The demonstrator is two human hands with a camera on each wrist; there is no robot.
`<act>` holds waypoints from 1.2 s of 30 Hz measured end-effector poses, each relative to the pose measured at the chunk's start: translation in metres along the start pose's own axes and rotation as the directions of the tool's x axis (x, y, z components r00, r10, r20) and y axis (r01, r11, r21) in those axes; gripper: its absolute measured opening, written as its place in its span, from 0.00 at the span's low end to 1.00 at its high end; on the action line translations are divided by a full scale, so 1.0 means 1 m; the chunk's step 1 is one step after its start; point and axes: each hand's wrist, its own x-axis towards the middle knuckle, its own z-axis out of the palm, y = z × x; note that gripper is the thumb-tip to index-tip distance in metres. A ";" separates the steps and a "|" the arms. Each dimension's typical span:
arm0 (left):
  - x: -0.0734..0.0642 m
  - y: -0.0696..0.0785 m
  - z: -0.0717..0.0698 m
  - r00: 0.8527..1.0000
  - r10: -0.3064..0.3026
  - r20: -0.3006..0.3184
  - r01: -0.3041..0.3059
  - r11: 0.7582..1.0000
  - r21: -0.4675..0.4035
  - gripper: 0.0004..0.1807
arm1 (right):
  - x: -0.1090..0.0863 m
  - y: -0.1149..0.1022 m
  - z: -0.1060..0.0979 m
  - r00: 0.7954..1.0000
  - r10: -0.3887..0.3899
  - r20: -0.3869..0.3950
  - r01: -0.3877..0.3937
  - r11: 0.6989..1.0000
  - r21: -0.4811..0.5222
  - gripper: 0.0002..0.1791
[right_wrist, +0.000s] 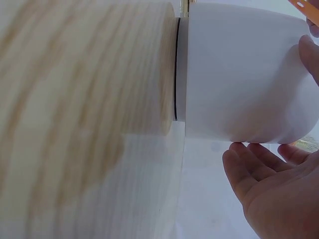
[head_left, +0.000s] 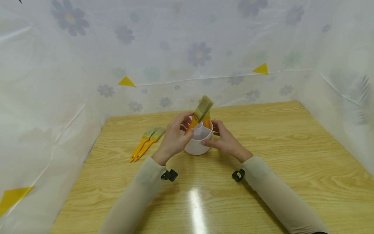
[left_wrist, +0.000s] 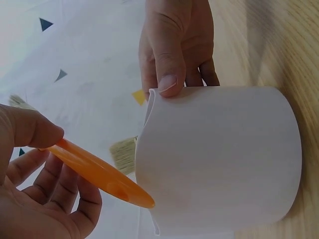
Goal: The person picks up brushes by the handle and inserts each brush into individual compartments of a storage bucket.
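We are pinching a paintbrush (head_left: 203, 107) between the thumb and fingers of our left hand (head_left: 173, 135), holding it aslant, bristles up, over a white divided holder (head_left: 197, 148). In the left wrist view its handle end is overlapping the rim, and we are failing to make out whether they are touching. We are gripping the holder with our right hand (head_left: 225, 139), thumb pressing the near wall, fingers curling round the right side. The holder is standing on the table (head_left: 268, 146), in from the far edge and roughly midway between the side edges. A second brush (head_left: 206, 123) is rising from its far right part. Two more brushes (head_left: 145, 149) are lying together toward the left edge, and flowered sheeting (head_left: 175, 48) is hanging beyond the far edge
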 end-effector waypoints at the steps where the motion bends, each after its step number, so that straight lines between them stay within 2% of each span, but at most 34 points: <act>1: 0.001 0.000 0.000 1.000 0.001 -0.001 -0.001 1.000 -0.003 0.26 | 0.000 0.000 0.000 1.000 0.001 0.000 -0.001 1.000 0.001 0.50; 14: 0.009 0.003 0.000 1.000 0.006 0.000 -0.006 1.000 -0.016 0.26 | 0.000 -0.002 0.000 1.000 0.009 0.006 -0.009 1.000 -0.007 0.51; 22: 0.013 0.004 0.007 1.000 0.009 -0.008 -0.010 0.998 -0.058 0.27 | 0.000 -0.001 0.000 1.000 0.017 0.003 -0.017 1.000 -0.005 0.50; 36: 0.019 0.009 0.012 1.000 0.017 -0.016 -0.017 0.999 -0.040 0.26 | 0.001 0.001 0.001 1.000 0.023 0.007 -0.023 1.000 -0.002 0.50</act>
